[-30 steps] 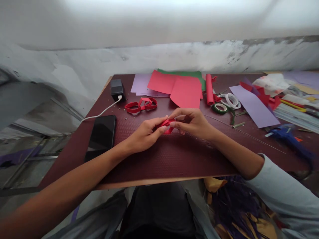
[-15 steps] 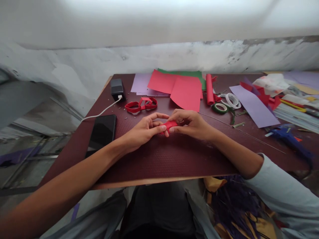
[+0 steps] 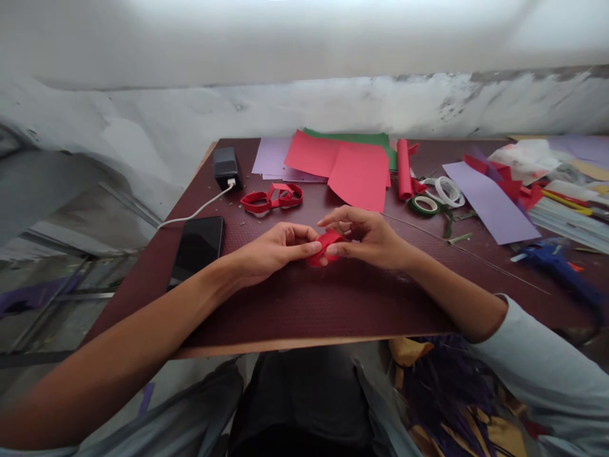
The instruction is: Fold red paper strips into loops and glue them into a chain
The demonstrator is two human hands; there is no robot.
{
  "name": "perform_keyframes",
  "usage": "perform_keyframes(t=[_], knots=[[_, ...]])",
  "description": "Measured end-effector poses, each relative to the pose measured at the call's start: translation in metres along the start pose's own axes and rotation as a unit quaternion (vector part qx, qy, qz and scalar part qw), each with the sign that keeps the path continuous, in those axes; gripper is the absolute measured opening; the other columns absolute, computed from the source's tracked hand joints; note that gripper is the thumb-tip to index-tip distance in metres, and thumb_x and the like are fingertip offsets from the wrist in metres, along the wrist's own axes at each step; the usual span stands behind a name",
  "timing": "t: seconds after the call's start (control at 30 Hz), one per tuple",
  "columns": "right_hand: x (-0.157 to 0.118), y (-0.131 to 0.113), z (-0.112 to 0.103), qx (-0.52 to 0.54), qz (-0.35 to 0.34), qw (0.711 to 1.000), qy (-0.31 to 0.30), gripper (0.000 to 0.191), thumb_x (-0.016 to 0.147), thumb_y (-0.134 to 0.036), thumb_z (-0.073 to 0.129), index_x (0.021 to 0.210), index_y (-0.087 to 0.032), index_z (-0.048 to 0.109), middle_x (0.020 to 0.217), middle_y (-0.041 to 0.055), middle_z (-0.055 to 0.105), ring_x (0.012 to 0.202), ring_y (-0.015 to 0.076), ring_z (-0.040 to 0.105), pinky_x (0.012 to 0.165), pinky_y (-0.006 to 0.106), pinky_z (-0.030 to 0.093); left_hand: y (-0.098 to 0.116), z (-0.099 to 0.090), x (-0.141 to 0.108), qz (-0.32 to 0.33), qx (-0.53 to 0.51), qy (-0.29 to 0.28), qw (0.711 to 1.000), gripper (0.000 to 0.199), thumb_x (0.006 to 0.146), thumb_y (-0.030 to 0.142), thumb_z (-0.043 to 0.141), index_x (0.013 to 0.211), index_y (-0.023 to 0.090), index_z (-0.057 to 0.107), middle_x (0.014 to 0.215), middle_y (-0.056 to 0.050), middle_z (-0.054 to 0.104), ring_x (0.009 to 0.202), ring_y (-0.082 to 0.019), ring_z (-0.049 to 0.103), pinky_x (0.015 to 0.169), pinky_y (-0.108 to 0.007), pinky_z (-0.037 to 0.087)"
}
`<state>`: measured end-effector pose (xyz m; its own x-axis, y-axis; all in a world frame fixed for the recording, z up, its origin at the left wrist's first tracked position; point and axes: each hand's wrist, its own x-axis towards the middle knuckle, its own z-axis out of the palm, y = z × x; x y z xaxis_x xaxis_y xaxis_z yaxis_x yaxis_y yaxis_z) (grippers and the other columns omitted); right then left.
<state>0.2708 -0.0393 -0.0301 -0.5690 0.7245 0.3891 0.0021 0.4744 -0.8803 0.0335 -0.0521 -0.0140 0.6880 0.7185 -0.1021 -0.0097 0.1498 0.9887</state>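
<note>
Over the dark red table, a small piece of folded red paper (image 3: 327, 240) is held between my two hands. My left hand (image 3: 280, 246) pinches its left side with thumb and fingers. On the other side, my right hand (image 3: 368, 238) grips the paper between thumb and fingers, its index finger lifted and curved above. Fingers cover part of the piece, so its full shape is hidden. Just beyond my left hand lies a looped red paper strip (image 3: 272, 198). Red paper sheets (image 3: 360, 172) are spread behind my right hand.
A black phone (image 3: 198, 249) and a black power bank (image 3: 226, 167) with a white cable lie left. To the right are a red roll (image 3: 403, 170), green tape (image 3: 424, 205), a thin wire (image 3: 476, 259), a lilac sheet (image 3: 492, 202) and a blue glue gun (image 3: 561, 270).
The red paper has turned between my fingers and now looks wider and more rounded. My right index finger has lifted off it, and the whole view has shifted slightly.
</note>
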Motion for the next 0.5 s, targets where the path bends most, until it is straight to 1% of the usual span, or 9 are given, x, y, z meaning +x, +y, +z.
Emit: perform_keyframes(t=[0.07, 0.13, 0.2, 0.3, 0.4, 0.5], knots=[[-0.0002, -0.0001, 0.0004, 0.009, 0.008, 1.0, -0.012, 0.032, 0.089, -0.028, 0.084, 0.115, -0.018, 0.069, 0.085, -0.002, 0.061, 0.07, 0.0088, 0.054, 0.061, 0.022, 0.047, -0.0019, 0.0015, 0.0002, 0.002, -0.039, 0.003, 0.999, 0.031, 0.088, 0.043, 0.085, 0.088, 0.014, 0.074, 0.086, -0.003, 0.068, 0.077, -0.011, 0.056, 0.072, -0.025, 0.042], [-0.0002, -0.0007, 0.0005, 0.009, 0.009, 1.0, -0.015, 0.023, 0.092, -0.028, 0.08, 0.11, -0.018, 0.07, 0.084, -0.0013, 0.063, 0.067, 0.0077, 0.055, 0.057, 0.02, 0.047, -0.0037, 0.0032, 0.0006, -0.004, -0.081, 0.011, 0.997, 0.032, 0.085, 0.042, 0.088, 0.09, 0.013, 0.073, 0.086, -0.002, 0.064, 0.074, -0.01, 0.05, 0.065, -0.023, 0.037], [0.0002, -0.0006, -0.0001, 0.001, 0.01, 1.0, -0.009, 0.018, 0.097, -0.029, 0.074, 0.109, -0.017, 0.07, 0.08, -0.0015, 0.064, 0.06, 0.0061, 0.053, 0.051, 0.019, 0.044, -0.0046, 0.0045, 0.001, -0.005, -0.116, 0.019, 0.993, 0.034, 0.082, 0.041, 0.09, 0.09, 0.013, 0.073, 0.087, -0.002, 0.062, 0.075, -0.01, 0.048, 0.064, -0.022, 0.037], [0.0013, 0.0014, -0.0018, -0.017, 0.013, 1.0, 0.0, 0.021, 0.102, -0.031, 0.067, 0.115, -0.015, 0.071, 0.084, 0.0005, 0.068, 0.054, 0.0048, 0.054, 0.047, 0.018, 0.046, -0.0038, 0.0056, 0.0015, 0.01, -0.159, 0.034, 0.987, 0.03, 0.082, 0.036, 0.091, 0.086, 0.013, 0.072, 0.086, -0.001, 0.06, 0.074, -0.01, 0.047, 0.064, -0.022, 0.04], [0.0019, 0.0035, -0.0032, -0.02, 0.001, 1.0, 0.014, 0.022, 0.103, -0.03, 0.066, 0.119, -0.015, 0.071, 0.091, 0.0017, 0.071, 0.053, 0.004, 0.057, 0.047, 0.018, 0.05, -0.002, 0.0061, 0.0022, 0.022, -0.193, 0.047, 0.98, 0.028, 0.081, 0.032, 0.092, 0.085, 0.014, 0.071, 0.083, -0.001, 0.059, 0.073, -0.01, 0.048, 0.063, -0.021, 0.042], [0.0024, 0.0039, -0.0025, 0.0, -0.01, 0.999, 0.031, 0.022, 0.103, -0.029, 0.067, 0.121, -0.017, 0.07, 0.091, 0.0003, 0.071, 0.054, 0.0041, 0.059, 0.049, 0.018, 0.053, -0.0013, 0.0064, 0.0025, 0.026, -0.208, 0.051, 0.977, 0.029, 0.079, 0.031, 0.094, 0.086, 0.013, 0.072, 0.081, 0.0, 0.059, 0.072, -0.01, 0.05, 0.062, -0.021, 0.043]])
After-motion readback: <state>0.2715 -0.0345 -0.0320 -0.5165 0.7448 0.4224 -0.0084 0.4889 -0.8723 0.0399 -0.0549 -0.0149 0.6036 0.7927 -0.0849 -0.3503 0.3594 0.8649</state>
